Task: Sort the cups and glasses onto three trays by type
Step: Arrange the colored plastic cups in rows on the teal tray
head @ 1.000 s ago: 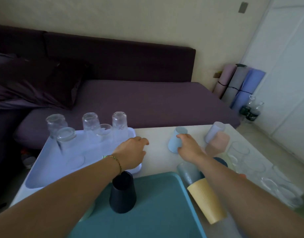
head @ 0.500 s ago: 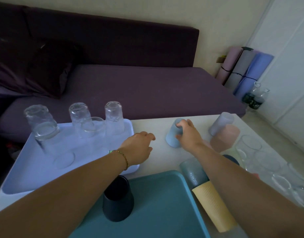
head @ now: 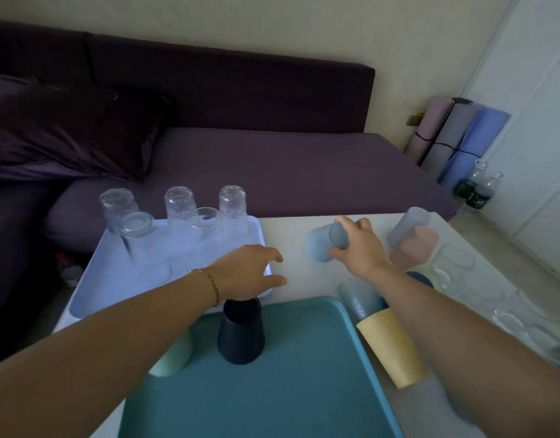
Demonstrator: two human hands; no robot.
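Observation:
My right hand (head: 357, 248) grips a light blue plastic cup (head: 319, 246), tipped on its side just above the white table. My left hand (head: 250, 270) hovers with fingers apart over the near right corner of the pale blue tray (head: 92, 292), holding nothing. Several clear glasses (head: 231, 213) stand upside down at the back of that tray. The teal tray (head: 272, 390) in front carries an upside-down dark navy cup (head: 240, 333) and a mint cup (head: 174, 355), half hidden by my left arm.
Grey-blue (head: 357, 300), yellow (head: 392, 349), grey (head: 405, 229) and pink (head: 414, 251) plastic cups lie or stand right of the teal tray. Clear glasses (head: 452, 267) crowd the table's right edge. A dark purple sofa (head: 272, 165) runs behind the table; rolled mats (head: 462, 137) and bottles stand at right.
My right hand closed round the light blue cup and tipped it over, lifting it off the table. My left hand drifted slightly right along the pale tray's edge.

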